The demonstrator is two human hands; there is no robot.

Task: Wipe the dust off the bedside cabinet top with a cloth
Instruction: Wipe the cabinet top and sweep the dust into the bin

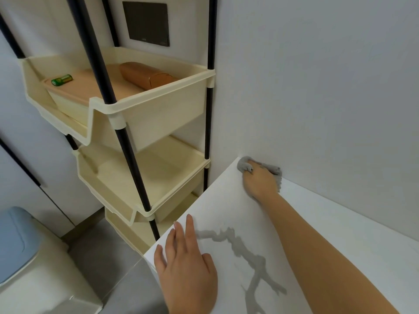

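Observation:
The bedside cabinet top [340, 234] is white with a grey branching vein pattern [247, 252] near its front. A grey cloth [273, 169] lies bunched in the far corner, against the wall. My right hand [260, 180] presses on the cloth, fingers curled over it, arm stretched across the top. My left hand [186, 266] rests flat on the cabinet's left front edge, fingers spread, holding nothing.
A cream plastic shelf rack [158, 105] on black poles stands just left of the cabinet, with a brown case [145, 74] and a green battery [61, 80] in its top tray. A blue-lidded bin [20, 245] sits at lower left. White walls close the corner.

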